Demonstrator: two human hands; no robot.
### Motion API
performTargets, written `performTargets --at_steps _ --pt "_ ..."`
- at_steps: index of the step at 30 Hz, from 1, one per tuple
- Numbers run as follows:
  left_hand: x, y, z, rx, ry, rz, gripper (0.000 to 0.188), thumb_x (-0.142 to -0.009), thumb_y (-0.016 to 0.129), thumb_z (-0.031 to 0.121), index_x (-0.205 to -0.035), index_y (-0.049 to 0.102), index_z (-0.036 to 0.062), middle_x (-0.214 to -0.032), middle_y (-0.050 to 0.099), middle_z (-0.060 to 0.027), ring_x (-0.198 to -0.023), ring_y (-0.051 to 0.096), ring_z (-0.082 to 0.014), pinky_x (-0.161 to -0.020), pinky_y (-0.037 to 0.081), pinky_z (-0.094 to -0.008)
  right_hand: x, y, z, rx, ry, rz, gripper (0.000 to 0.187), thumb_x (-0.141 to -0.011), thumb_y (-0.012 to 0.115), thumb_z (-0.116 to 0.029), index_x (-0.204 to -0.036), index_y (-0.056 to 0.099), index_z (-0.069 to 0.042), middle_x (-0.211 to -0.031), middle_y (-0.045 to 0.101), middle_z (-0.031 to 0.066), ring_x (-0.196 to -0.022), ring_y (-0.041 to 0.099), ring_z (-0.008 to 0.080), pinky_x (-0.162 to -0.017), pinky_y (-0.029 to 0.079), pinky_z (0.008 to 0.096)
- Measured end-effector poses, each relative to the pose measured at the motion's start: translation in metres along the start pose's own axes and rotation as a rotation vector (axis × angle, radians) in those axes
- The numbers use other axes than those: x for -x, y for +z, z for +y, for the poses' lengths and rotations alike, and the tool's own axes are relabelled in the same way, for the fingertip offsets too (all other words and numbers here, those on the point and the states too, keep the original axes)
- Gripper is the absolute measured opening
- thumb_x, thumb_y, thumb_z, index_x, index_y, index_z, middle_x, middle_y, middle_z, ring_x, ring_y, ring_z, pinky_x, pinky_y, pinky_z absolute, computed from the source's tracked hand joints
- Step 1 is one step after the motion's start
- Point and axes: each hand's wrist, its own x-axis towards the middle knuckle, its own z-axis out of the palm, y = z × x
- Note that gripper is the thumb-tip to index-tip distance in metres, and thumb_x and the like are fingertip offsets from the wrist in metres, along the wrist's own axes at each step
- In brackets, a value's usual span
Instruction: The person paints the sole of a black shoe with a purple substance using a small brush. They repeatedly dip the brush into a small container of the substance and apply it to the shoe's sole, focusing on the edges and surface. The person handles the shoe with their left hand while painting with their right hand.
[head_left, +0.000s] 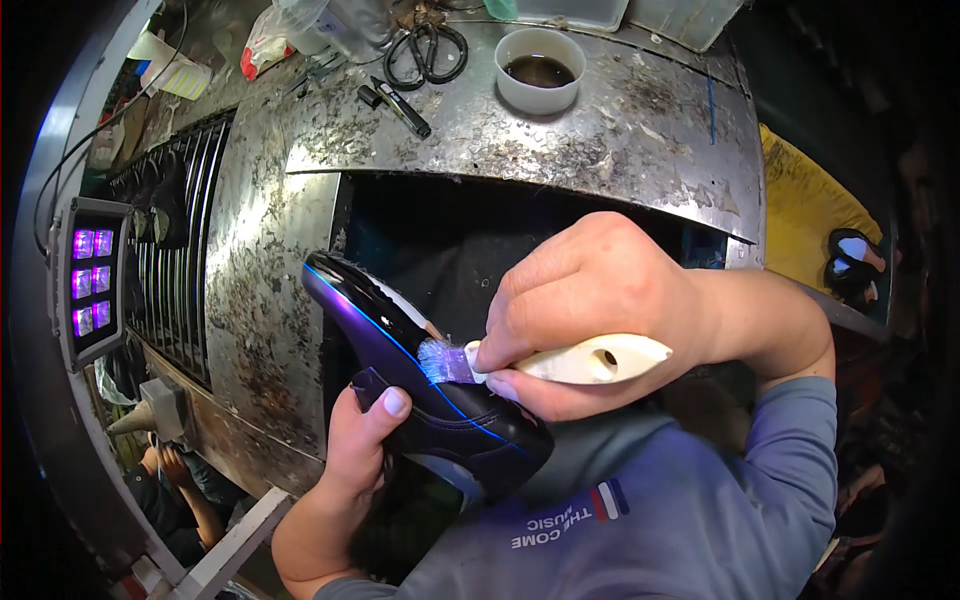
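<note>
- Near the middle of the view, a glossy black shoe (470,425) is held at a slant above a dark recess, with its narrow end pointed up and to the left and its broader end down and to the right
- Along its side, a thin blue-violet glowing line (392,333) is shown, running lengthwise
- By the left grip (362,440), the shoe is clasped from below and to the left, with the thumb pressed against its side
- By the right grip (590,310), a cream-handled brush (597,362) with an oval hole in its handle is pinched between thumb and fingers
- On the side of the shoe, close to the glowing line, the pale bristles (440,362) of the brush are laid in contact
- Beyond the recess, a worn, stained metal surface (640,130) is seen, on which a translucent white round bowl (538,99) with dark liquid inside is set
- Left of the bowl, a pair of black-handled scissors (428,52) is placed, with a black marker pen (405,110) lying just below it
- At the far left, a dark-framed lamp (92,268) with six violet-lit squares is mounted, and dark metal bars (180,270) can be seen behind it
- At the right, a bright yellow sheet-like piece (805,195) is partly shown
- At the lower left, another person's forearm (205,510) is glimpsed
</note>
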Motion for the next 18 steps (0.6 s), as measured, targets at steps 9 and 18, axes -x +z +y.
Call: performTargets --at_steps 9,18 --pt "-0.005 -0.013 -0.017 0.033 0.035 0.053 0.065 -0.093 0.074 0.039 -0.136 0.053 -0.0045 -0.126 0.066 -0.0156 -0.114 0.067 -0.0254 -0.102 0.053 -0.0405 -0.011 -0.029 -0.002 0.003 0.004 -0.064 0.013 -0.080 0.080 -0.008 -0.092 0.075 -0.005 -0.082 0.073 0.0087 -0.070 0.072 0.0249 -0.062 0.059 0.0338" --pt "-0.006 -0.023 -0.040 0.042 0.109 0.061 0.058 -0.101 0.062 0.044 -0.134 0.056 -0.0032 -0.123 0.069 -0.0158 -0.110 0.070 -0.0271 -0.100 0.055 -0.0425 -0.026 -0.129 0.095 0.931 0.571 0.120 0.024 -0.088 0.075 -0.029 -0.102 0.077 -0.010 -0.095 0.076 0.0115 -0.088 0.074 0.0264 -0.079 0.058 0.0362"
